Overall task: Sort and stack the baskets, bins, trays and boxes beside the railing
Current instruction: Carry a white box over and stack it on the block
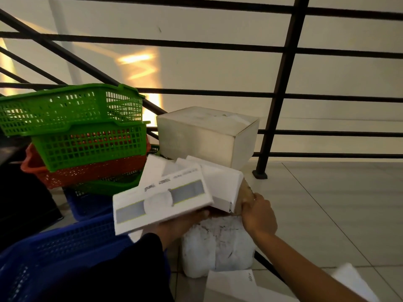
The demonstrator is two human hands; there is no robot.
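The left hand grips a flat white box from beneath — tilted above the floor. The right hand pinches a second white box, just behind the first.

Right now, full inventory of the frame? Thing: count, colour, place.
green baskets: two visible, green, nested at left on the stack
red basket: one, red-orange, under the green ones
blue baskets: at least two, blue, lower left on the floor
big box: one, whitish, on the floor by the railing
flat box: one, white with grey panels, held up at centre
small boxes: two or so, white, behind the flat box
bag: one, white, on the floor under the hands
paper: one sheet, white, bottom centre
railing: one, black, across the back
left hand: under the flat box, holding it
right hand: gripping the small boxes' right edge
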